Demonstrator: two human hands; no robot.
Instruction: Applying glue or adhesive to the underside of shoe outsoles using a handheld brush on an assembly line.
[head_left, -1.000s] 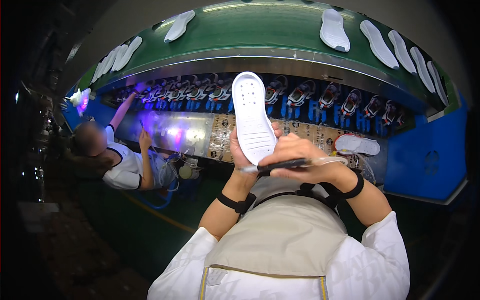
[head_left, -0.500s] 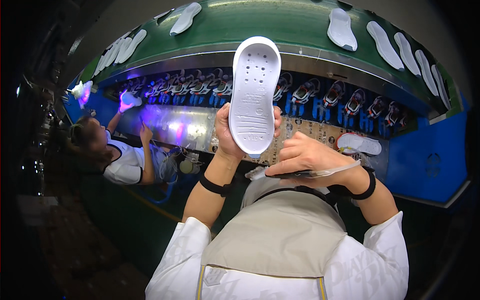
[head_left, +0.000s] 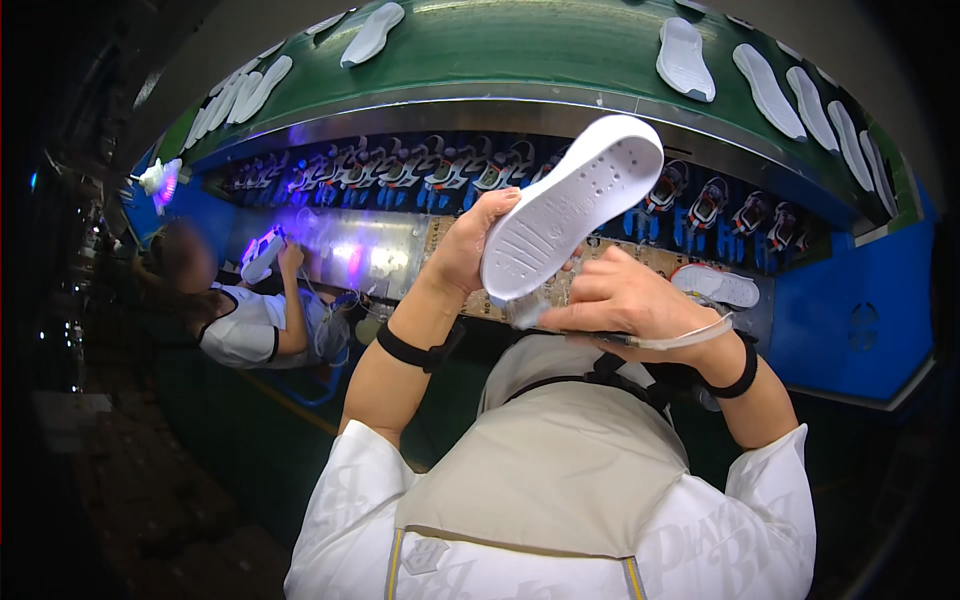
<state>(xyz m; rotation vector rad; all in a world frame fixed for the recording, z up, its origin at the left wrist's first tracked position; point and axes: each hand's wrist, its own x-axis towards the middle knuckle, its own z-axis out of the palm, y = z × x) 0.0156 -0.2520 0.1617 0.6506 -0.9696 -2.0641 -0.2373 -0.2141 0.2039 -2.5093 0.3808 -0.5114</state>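
A white shoe sole [head_left: 570, 210] is gripped near its lower end by my left hand [head_left: 468, 245]. It tilts with its top to the right, and the side with small holes and ridges faces me. My right hand [head_left: 640, 305] is closed on a thin dark-handled brush [head_left: 526, 310], just below the sole. The pale bristles are blurred and lie at the sole's lower edge; whether they touch it I cannot tell. On the bench to the right rests a white-soled shoe with a red edge [head_left: 718, 285], bottom up.
Several white soles [head_left: 686, 60] lie on a green conveyor belt [head_left: 540, 50] at the back. Beneath it stands a row of shoe uppers [head_left: 708, 203] on blue supports. A blue panel [head_left: 850, 330] closes the right side. To the left, another person [head_left: 250, 320] holds a shoe [head_left: 262, 255].
My left hand has tilted the sole to the right. The brush in my right hand has come up to its lower edge. The other person has lowered their raised hand.
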